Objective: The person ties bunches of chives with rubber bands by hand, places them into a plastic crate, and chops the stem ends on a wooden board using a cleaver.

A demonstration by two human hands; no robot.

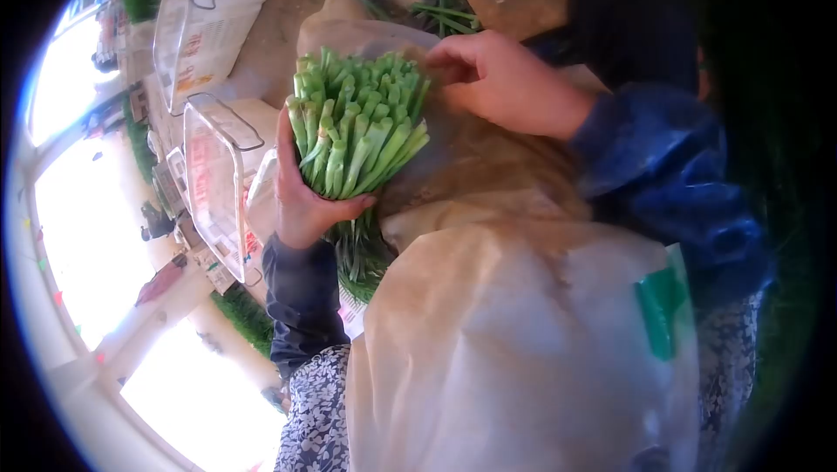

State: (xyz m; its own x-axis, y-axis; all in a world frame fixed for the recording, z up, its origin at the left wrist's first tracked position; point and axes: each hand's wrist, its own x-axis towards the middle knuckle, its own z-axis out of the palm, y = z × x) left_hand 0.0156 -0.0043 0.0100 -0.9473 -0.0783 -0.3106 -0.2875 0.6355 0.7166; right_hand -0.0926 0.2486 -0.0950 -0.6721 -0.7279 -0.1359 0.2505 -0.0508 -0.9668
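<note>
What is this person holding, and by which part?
The left hand holds a bunch of green stems, gripped around the side just below the stem ends. The right hand is close beside it; whether it grips anything cannot be told.

Left hand (pixel 302 208) clasped wide, right hand (pixel 510 84) curled.

Overexposed white openings (pixel 96 245) glared from eight to ten o'clock, three o'clock lay dim, fisheye edges curved into black, bluish fringing rimmed nine o'clock
</note>
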